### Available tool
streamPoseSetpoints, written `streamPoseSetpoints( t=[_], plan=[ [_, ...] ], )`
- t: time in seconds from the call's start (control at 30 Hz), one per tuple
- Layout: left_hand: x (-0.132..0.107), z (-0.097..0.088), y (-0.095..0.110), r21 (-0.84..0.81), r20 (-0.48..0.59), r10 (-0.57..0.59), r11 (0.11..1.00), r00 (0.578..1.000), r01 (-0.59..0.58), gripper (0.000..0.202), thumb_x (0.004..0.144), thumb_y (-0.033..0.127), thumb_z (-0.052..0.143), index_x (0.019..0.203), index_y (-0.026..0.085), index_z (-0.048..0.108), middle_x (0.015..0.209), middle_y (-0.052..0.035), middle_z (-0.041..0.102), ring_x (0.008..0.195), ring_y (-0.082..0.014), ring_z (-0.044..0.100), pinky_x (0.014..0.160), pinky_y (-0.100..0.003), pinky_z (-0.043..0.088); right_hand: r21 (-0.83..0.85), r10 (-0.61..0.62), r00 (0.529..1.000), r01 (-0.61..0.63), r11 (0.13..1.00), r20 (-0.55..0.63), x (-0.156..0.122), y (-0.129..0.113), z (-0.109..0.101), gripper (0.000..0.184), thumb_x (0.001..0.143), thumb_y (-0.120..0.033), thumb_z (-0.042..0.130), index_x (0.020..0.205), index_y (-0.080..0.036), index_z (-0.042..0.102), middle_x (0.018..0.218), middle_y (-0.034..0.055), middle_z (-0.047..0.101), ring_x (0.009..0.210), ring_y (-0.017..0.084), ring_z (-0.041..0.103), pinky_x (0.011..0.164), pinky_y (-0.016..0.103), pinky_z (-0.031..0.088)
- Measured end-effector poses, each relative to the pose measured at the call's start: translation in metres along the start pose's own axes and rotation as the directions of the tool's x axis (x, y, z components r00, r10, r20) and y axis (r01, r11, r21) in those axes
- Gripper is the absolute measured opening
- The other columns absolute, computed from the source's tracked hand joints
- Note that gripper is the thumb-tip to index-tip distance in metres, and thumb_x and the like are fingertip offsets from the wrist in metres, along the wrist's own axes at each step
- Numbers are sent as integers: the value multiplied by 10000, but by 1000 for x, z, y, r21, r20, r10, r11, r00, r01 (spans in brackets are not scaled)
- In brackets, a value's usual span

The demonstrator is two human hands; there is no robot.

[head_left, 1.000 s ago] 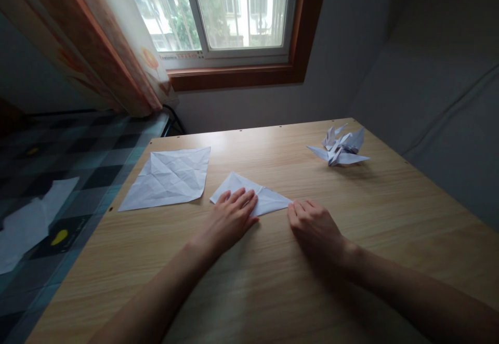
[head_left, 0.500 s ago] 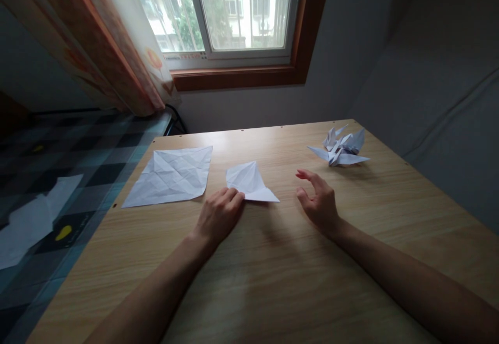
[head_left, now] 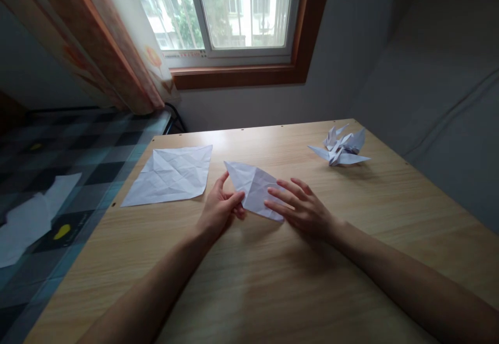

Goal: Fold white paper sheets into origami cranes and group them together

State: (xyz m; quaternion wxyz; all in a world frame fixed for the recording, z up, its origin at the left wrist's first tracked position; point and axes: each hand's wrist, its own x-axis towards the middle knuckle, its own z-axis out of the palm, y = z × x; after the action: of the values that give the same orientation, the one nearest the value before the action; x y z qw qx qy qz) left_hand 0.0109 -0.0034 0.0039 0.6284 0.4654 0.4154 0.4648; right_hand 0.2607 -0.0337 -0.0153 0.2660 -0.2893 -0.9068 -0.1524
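Above the wooden table (head_left: 241, 287), the right hand (head_left: 306, 209) lays loosely spread fingers on the folded paper (head_left: 255, 188), the left hand (head_left: 218, 206) pinching its other side – light, probably easily creased – best held by its edges

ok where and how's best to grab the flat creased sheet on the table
I'd take the flat sheet by its near right corner, coming in low from the right. It lies spread on the table, but a shadow there suggests the corner is lifted slightly, so a fingertip could probably slip beneath.
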Motion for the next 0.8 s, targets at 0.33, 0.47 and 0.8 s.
streamPoseSetpoints(
  t=[0.33,0.47,0.8],
  plan=[
    [-3,0,12,-180,9,-79,980,997,80,822,654,285,822,1367,245,414,624,82,578,471,-67,546,446,-157,444,89,10,999,-6,996,-45,3,-5,-3,450,899,-203,517,1346,-242,490,1400,94,540,1389,248,366,1126,507,304],
    [-6,0,6,243,98,-18,970,995,-6,382,773,366,707,1086,170,610,516,76,506,412,-85,496,439,-194,402,157,18,996,-4,988,-89,3,-2,-2,328,911,-130,467,1199,-212,602,1181,70,696,1231,214,550,1046,436,405],
    [-5,-12,1,820,570,259,-119,780,-560,226,927,263,490,998,228,702,1092,-104,667,1010,-250,604,869,-404,485,422,244,969,-214,881,-19,4,2,9,158,901,-203,531,994,-173,656,848,61,743,774,171,690,756,296,520]
  ],
)
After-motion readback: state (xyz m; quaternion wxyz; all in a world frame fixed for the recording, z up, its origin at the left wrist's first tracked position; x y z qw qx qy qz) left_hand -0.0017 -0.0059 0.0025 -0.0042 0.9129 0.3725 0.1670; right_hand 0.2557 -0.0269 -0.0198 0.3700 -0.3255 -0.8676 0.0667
